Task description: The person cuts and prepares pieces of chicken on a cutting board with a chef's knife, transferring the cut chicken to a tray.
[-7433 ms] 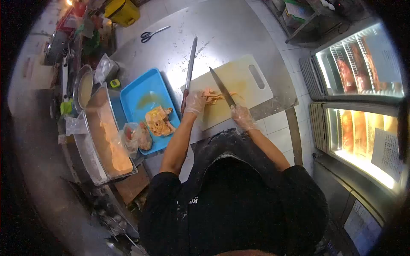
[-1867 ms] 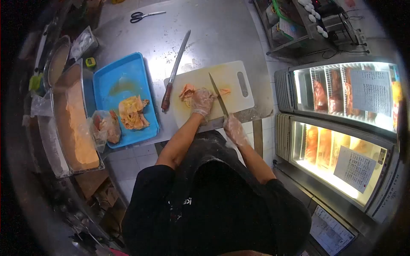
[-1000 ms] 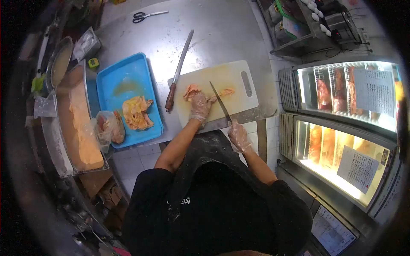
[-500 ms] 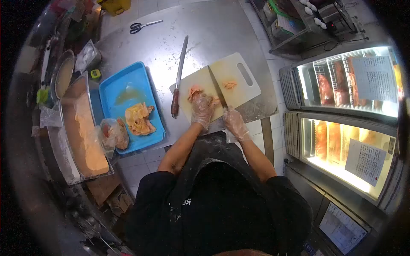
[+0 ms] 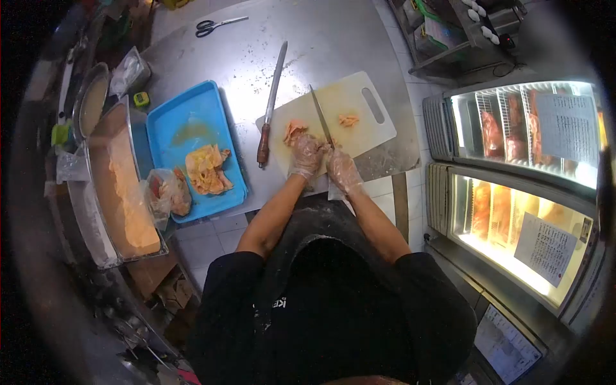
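Observation:
A white cutting board (image 5: 359, 141) lies at an angle on the metal table. On its left part my left hand (image 5: 307, 156), in a clear plastic glove, is closed over a piece of raw meat (image 5: 295, 130). My right hand (image 5: 344, 171), gloved too, grips a long knife (image 5: 320, 115) whose blade points away from me. The two hands are close together, with the knife's handle end hidden in my right fingers. A small pile of meat scraps (image 5: 348, 120) sits right of the blade. Left of the board rests a sharpening rod (image 5: 274, 96) with a brown handle.
A blue tray (image 5: 230, 122) holds yellowish raw meat (image 5: 207, 170); a plastic bag with meat (image 5: 168, 192) lies by its left edge. Scissors (image 5: 221, 25) are at the table's far side. Farther left stands a metal bin of orange powder (image 5: 131, 205). Lit display fridges (image 5: 513, 179) stand at right.
My right hand has shifted left, nearer my left hand, bringing the knife's handle end with it. The blade now lies closer to the held meat.

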`<state>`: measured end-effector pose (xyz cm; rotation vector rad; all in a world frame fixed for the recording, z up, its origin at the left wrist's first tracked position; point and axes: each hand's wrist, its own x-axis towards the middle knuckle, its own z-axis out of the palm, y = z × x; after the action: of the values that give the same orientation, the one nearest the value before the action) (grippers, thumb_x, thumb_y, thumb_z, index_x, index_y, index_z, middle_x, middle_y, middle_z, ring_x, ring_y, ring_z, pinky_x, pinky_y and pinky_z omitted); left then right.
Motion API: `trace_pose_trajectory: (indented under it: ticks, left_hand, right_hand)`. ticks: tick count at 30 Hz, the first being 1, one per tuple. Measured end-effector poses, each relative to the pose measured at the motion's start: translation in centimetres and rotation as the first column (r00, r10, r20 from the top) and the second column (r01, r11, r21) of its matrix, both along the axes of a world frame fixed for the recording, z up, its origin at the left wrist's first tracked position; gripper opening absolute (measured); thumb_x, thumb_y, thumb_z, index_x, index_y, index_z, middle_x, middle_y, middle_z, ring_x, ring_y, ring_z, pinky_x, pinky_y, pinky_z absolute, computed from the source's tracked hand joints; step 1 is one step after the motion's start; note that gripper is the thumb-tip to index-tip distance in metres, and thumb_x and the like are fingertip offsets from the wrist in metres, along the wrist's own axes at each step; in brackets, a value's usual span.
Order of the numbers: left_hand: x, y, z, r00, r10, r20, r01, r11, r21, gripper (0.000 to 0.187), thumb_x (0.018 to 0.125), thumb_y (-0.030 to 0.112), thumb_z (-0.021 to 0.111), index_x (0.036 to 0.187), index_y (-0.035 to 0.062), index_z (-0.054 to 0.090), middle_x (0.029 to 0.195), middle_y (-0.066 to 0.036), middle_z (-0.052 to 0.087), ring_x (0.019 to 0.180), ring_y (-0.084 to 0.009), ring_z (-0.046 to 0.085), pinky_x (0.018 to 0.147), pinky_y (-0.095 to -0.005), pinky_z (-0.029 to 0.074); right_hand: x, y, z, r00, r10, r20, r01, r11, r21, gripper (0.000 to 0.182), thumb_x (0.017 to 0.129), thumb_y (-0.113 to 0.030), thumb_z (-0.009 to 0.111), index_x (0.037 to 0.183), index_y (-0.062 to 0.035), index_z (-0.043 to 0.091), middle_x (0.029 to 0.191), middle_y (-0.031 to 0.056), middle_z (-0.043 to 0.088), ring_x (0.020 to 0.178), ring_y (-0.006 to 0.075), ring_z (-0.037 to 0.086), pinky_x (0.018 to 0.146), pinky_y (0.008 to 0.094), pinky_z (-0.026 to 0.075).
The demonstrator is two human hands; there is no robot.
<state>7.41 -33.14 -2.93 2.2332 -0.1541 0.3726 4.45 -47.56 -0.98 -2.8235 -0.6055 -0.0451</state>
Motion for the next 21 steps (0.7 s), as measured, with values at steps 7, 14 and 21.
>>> trace_pose_trajectory:
  ticks: [7,14,21]
  left_hand:
    - [-0.5,0.0,1.1,0.997,0.080,-0.019,-0.080,0.997,-0.007,0.019,0.069,0.026,0.071,0.074,0.0086,0.066,0.070,-0.012,0.057,0.071,-0.0304,0.056,0.065,-0.0431,0.043]
    - [-2.4,1.9,2.4,0.999,0.027,0.022,-0.031,0.972,0.233,0.027,0.066,0.026,0.071,0.087,0.0103,0.065,0.081,-0.013,0.061,0.082,-0.0331,0.057,0.076,-0.0442,0.046]
    - [-0.2,0.8,-1.1,0.999,-0.008,0.033,-0.002,0.962,0.273,0.021,0.067,0.027,0.066,0.077,0.0084,0.063,0.080,-0.013,0.060,0.081,-0.0331,0.056,0.079,-0.0449,0.043]
  right_hand:
    - [-2.9,-1.9,2.0,0.837,-0.322,-0.443,0.382,0.923,0.050,0.021,0.082,-0.013,0.052,0.095,0.0028,0.052,0.078,0.0233,0.059,0.075,0.0410,0.060,0.063,0.0493,0.048]
    - [-2.1,-1.3,2.4,0.932,-0.190,-0.308,0.270,0.931,0.244,0.029,0.091,-0.026,0.045,0.091,0.0017,0.050,0.077,0.0289,0.058,0.077,0.0468,0.057,0.065,0.0534,0.044]
    - [-1.1,-2.3,2.7,0.928,-0.250,-0.275,0.307,0.932,0.190,0.026,0.090,-0.024,0.046,0.092,0.0018,0.050,0.074,0.0285,0.058,0.074,0.0455,0.057,0.063,0.0530,0.045]
